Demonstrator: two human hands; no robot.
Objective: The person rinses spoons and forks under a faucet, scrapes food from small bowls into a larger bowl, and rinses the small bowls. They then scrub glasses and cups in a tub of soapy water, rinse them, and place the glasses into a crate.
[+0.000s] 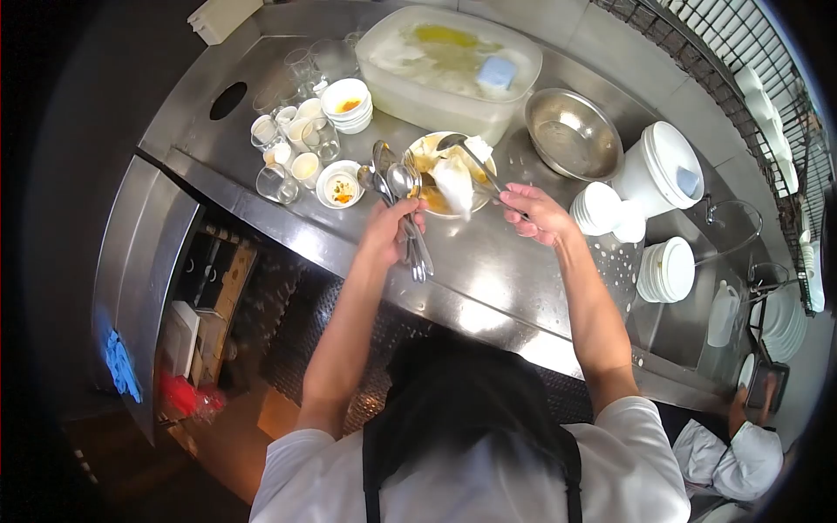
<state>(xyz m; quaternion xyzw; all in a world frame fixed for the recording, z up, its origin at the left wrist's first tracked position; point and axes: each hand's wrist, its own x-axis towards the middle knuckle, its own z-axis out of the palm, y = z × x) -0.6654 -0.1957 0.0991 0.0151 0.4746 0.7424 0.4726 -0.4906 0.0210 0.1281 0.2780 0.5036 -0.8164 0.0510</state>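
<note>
My left hand is closed around a bunch of metal spoons, their bowls pointing up and handles hanging below the fist. In my right hand is the handle of a long spoon; its dark rounded head lies over a bowl. That bowl stands on the steel counter between my hands, holding yellow-brown food scraps and a crumpled white napkin. The spoons in my left hand overlap the bowl's left side. A small white dish with orange scraps sits left of them.
Glasses and cups crowd the left, beside stacked bowls. Behind are a tub of cloudy water with a blue sponge and a steel basin. White dishes and a bucket stand right. Another person works lower right.
</note>
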